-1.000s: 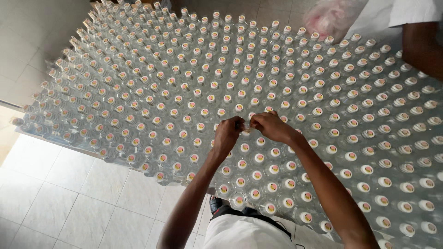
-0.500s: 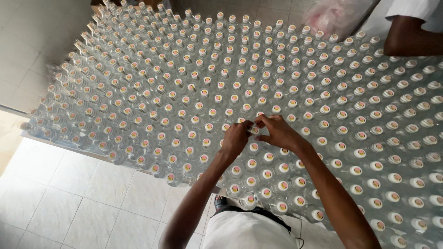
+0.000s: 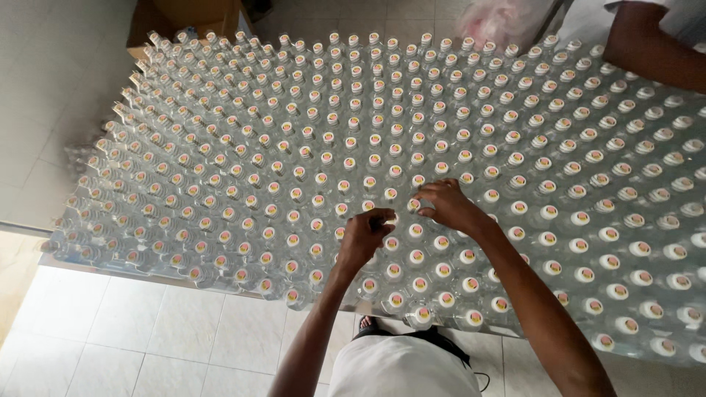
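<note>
Item: clear capped bottles (image 3: 368, 132), packed upright in dense rows so every cap faces up within reach; left hand (image 3: 365, 237) curled, fingertips pinching a cap directly beneath them; right hand (image 3: 448, 206) fingers bent onto the adjacent cap (image 3: 414, 205), beside the left fingertips.

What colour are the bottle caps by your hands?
White bottle caps, each with a pinkish-yellow round mark on top; head view.

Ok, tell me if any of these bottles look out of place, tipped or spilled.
Nothing stands out. The clear bottles stand upright in even rows, capped where the view shows them, with no spill visible. The left hand and right hand rest on caps near the table's front edge. The far left rows are too blurred to judge.
</note>
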